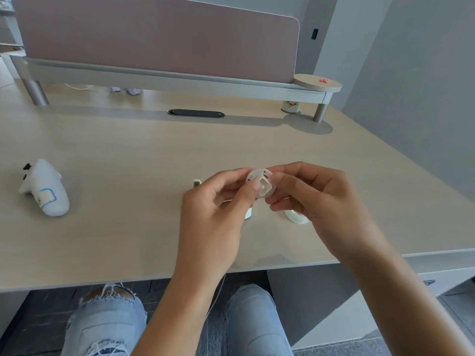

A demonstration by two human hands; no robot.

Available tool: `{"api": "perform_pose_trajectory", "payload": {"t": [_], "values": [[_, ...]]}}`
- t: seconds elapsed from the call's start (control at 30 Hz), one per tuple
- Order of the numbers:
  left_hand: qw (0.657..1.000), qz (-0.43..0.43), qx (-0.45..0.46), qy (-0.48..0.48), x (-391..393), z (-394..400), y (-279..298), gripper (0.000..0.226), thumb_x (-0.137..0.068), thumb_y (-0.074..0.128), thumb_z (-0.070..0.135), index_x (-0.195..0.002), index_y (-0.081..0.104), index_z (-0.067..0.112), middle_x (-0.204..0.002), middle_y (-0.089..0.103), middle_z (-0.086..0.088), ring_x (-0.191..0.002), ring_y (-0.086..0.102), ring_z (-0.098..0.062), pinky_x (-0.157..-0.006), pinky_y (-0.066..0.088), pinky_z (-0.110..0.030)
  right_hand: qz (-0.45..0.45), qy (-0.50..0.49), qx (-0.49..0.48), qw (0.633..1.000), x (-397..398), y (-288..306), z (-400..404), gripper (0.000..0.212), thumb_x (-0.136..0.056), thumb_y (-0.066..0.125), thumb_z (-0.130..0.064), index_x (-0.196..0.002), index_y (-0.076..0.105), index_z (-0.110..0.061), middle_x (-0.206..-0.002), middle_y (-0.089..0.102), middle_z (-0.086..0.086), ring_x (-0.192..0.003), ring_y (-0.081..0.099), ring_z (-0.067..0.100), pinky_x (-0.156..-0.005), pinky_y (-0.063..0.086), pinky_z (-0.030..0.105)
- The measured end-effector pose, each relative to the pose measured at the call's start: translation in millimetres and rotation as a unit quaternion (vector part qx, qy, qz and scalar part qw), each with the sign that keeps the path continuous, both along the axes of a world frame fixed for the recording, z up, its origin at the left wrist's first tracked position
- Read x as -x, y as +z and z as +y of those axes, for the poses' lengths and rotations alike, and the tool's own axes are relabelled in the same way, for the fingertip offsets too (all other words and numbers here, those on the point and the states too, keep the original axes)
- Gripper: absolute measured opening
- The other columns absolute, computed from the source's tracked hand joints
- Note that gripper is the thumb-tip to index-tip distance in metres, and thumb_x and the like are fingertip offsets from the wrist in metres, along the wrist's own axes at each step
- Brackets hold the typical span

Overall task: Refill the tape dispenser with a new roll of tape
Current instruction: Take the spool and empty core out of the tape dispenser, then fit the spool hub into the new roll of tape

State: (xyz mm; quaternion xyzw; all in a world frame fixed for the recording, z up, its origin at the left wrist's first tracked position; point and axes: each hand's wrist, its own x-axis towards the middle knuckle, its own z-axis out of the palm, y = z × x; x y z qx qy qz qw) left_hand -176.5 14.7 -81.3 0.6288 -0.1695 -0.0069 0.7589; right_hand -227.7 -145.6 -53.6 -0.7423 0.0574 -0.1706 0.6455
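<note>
Both hands hold a small clear plastic spool [261, 183], round with a square hub, lifted above the desk. My left hand [218, 206] pinches its left side with thumb and fingers. My right hand [308, 199] grips its right side. A clear roll of tape [295, 216] lies flat on the desk under my right hand, partly hidden. The white tape dispenser [197, 183] sits behind and below my left hand; only its cutter end and a bit of its base [248, 214] show.
A white plush toy [43, 188] lies at the desk's left. A raised shelf [180, 80] with a pink divider panel runs along the back, a small jar [290, 107] beneath its right end. A dark cable slot [195, 113] sits mid-desk. The desk edge [102, 278] is near my knees.
</note>
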Motion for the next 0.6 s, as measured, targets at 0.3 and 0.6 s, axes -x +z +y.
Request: {"api": "perform_pose_trajectory", "payload": {"t": [0.3,0.6], "values": [[0.995,0.055,0.081,-0.029,12.0,-12.1,-1.8,0.012,-0.090,0.076,0.010,-0.100,0.082,0.010,-0.088,0.084,-0.007,-0.078,0.078,-0.016,-0.078,0.062,-0.028,-0.022,-0.016,0.030,0.999,20.9,4.1,-4.6,0.015,-0.090,0.078,-0.012,-0.104,0.084,-0.009,-0.089,0.083,0.012,-0.077,0.075,0.014,-0.072,0.058,0.018],[0.995,0.049,0.081,-0.003,16.5,-18.0,-4.4,0.010,-0.090,0.076,0.010,-0.095,0.082,0.016,-0.085,0.085,-0.002,-0.075,0.077,-0.013,-0.074,0.060,-0.023,-0.044,-0.047,0.051,0.997,19.2,-5.5,-3.7,0.015,-0.090,0.079,-0.009,-0.104,0.083,-0.007,-0.087,0.084,0.010,-0.074,0.077,0.017,-0.074,0.062,0.022]]}}
